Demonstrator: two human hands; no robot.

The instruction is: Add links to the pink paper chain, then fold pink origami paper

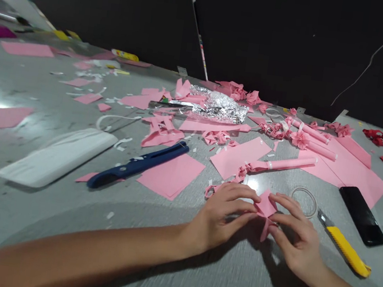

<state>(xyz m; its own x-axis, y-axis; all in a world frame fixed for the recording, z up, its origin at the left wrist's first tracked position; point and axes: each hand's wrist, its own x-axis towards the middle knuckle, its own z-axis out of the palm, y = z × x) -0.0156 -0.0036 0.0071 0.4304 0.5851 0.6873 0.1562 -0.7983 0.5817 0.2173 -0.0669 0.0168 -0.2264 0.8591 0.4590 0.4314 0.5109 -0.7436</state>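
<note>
Between my two hands is a small piece of folded pink paper (266,207), held a little above the grey table. My left hand (222,215) pinches its left side between thumb and fingers. From the right, my right hand (297,235) grips the other side with thumb and fingertips. One pointed flap of the paper hangs down between the thumbs. Just beyond my left hand lies a rolled pink paper stick (288,164) with crumpled paper at one end. A ring of tape (305,201) and a yellow box cutter (346,248) rest beside my right hand.
A black phone (362,215) lies at the right. Toward the left are a navy-handled tool (136,164), a white flat-sided object (59,157) and pink sheets (171,176). Crumpled foil (222,105) and pink paper flowers (238,91) sit near the black panel (277,42) at the back.
</note>
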